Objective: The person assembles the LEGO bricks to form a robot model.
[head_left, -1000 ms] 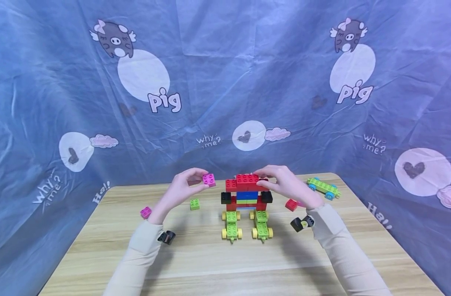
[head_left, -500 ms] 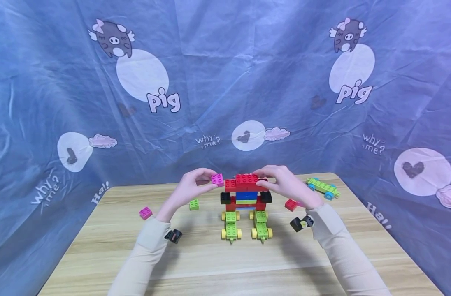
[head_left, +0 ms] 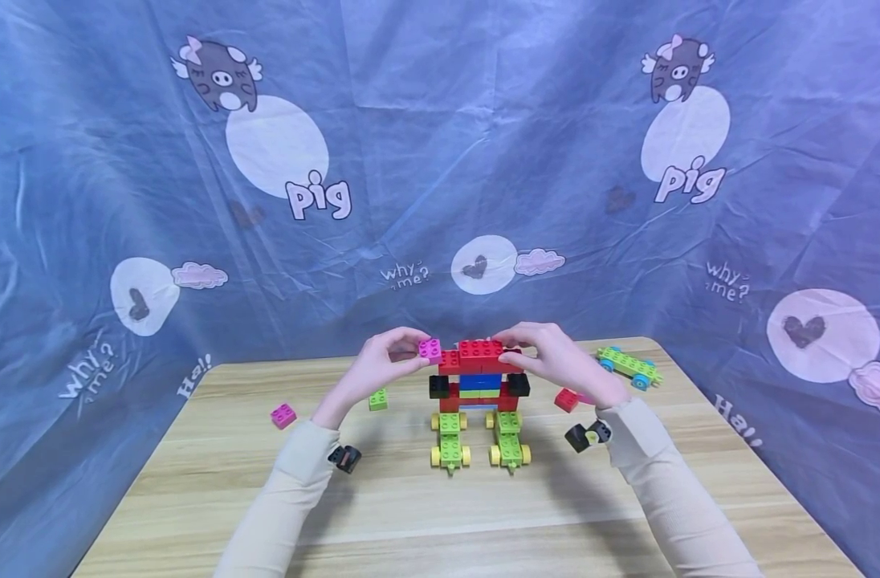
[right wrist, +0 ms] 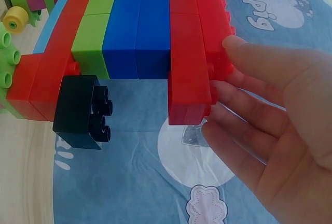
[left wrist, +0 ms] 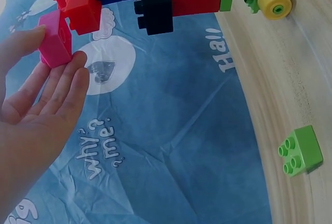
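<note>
A built figure of toy building bricks stands mid-table, with blue bricks in its body and black bricks at its sides. Yellow-wheeled green bases carry it. My left hand pinches a pink brick between thumb and fingers, close to the left end of the figure's upper red row; whether they touch I cannot tell. My right hand grips the red brick on top of the figure, thumb on the near side. Its fingertips are partly hidden behind that brick.
A loose pink brick and a green brick lie on the table to the left. Rightward are a red brick and a green wheeled base with blue wheels. A blue printed cloth hangs behind.
My left hand has carried the pink brick rightward, from apart to right beside the figure's top left end. My right hand keeps its place on the red brick.
</note>
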`<state>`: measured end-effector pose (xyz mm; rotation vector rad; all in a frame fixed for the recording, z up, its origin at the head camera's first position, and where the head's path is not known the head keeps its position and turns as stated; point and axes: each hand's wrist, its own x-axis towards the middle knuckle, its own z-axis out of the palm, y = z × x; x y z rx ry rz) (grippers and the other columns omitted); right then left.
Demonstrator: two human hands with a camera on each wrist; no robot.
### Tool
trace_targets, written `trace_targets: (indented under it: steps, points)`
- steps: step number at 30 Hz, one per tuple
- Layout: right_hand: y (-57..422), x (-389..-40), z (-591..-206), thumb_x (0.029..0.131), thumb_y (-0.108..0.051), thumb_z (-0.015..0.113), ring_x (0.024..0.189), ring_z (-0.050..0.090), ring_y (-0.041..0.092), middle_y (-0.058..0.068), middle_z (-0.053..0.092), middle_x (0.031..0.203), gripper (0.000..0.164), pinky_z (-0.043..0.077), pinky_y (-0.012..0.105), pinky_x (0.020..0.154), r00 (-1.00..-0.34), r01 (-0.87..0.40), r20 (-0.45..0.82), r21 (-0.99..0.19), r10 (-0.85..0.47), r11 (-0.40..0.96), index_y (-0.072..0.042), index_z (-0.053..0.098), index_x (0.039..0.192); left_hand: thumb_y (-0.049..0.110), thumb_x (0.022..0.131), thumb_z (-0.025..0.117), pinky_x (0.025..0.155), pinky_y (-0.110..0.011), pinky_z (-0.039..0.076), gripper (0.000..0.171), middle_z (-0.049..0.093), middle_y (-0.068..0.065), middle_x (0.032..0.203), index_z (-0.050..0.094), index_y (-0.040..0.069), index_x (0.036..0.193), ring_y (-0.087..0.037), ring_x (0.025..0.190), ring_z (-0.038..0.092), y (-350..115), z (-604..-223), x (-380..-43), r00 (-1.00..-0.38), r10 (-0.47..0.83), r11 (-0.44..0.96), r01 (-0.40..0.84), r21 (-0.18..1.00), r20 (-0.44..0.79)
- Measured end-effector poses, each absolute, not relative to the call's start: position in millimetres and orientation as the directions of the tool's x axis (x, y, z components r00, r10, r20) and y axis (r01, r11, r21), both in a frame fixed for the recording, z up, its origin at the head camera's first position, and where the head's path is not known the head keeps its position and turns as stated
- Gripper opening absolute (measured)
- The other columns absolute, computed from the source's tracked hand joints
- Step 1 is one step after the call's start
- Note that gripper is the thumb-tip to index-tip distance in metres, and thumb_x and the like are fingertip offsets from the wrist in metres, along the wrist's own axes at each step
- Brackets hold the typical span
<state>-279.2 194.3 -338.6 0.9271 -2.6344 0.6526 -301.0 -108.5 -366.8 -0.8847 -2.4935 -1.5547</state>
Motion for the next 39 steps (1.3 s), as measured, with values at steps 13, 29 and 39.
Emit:
trace_targets:
  steps: [13, 29, 39]
  points:
    - [194.4, -278.9, -337.4, 0.086, -0.029, 0.066, 0.096, 0.064, 0.012, -0.002, 0.069, 0.107, 0.036, 0.057, 0.034, 0.082, -0.754, -0.65, 0.395, -0.333, -0.525, 0.683, -0.014, 0.064, 0.119, 0.025, 0.081, 0.073, 0.082, -0.023, 0.056, 0.033, 0.069, -0.004, 0.106, 0.064, 0.017, 0.112, -0.015, 0.096, 0.067, -106.8, -370.9, -307.8, -0.828, 0.452, 0.311, 0.494, 0.812, 0.331]
    - [194.5, -277.7, -337.6, 0.087, -0.029, 0.066, 0.095, 0.064, 0.01, -0.003, 0.069, 0.107, 0.035, 0.056, 0.031, 0.083, -0.765, -0.639, 0.378, -0.343, -0.521, 0.689, -0.016, 0.064, 0.119, 0.017, 0.082, 0.072, 0.085, -0.03, 0.056, 0.035, 0.069, -0.009, 0.108, 0.063, 0.012, 0.116, -0.02, 0.098, 0.066, -106.2, -369.8, -308.0, -0.812, 0.484, 0.277, 0.495, 0.823, 0.326]
    - [193.7, -277.2, -337.0, 0.086, -0.029, 0.066, 0.095, 0.063, 0.01, -0.004, 0.069, 0.107, 0.035, 0.056, 0.03, 0.083, -0.77, -0.633, 0.372, -0.343, -0.519, 0.694, -0.017, 0.064, 0.119, 0.023, 0.081, 0.073, 0.086, -0.028, 0.055, 0.033, 0.069, -0.004, 0.105, 0.065, 0.017, 0.112, -0.015, 0.095, 0.066, -104.5, -369.2, -308.7, -0.79, 0.503, 0.282, 0.534, 0.797, 0.351]
